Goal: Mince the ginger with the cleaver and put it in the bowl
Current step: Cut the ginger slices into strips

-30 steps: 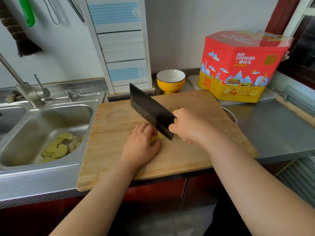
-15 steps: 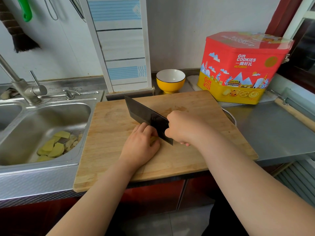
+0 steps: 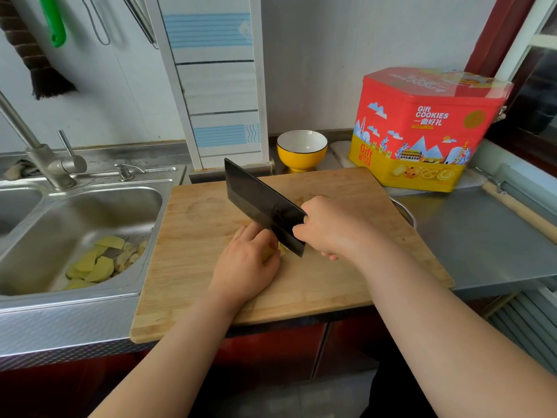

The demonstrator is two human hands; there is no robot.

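A wooden cutting board (image 3: 346, 285) lies across the counter edge. My left hand (image 3: 245, 267) rests on it with fingers curled over a pale yellow piece of ginger (image 3: 281, 251), mostly hidden under the fingertips. My right hand (image 3: 330, 226) grips the handle of a dark cleaver (image 3: 260, 205), whose blade is tilted with its tip raised to the back left and its heel down beside the ginger, against my left knuckles. A yellow bowl (image 3: 301, 150) with a white inside stands behind the board.
A steel sink (image 3: 39, 236) on the left holds yellow peel and slices (image 3: 96, 263), with a tap (image 3: 45, 158) behind it. A red and yellow cookie tin (image 3: 422, 131) stands at the back right. A metal pot rim (image 3: 405, 211) shows under the board's right edge.
The cleaver came down at the ginger half a second ago and now its tip is raised again. My left hand has stayed on the ginger.
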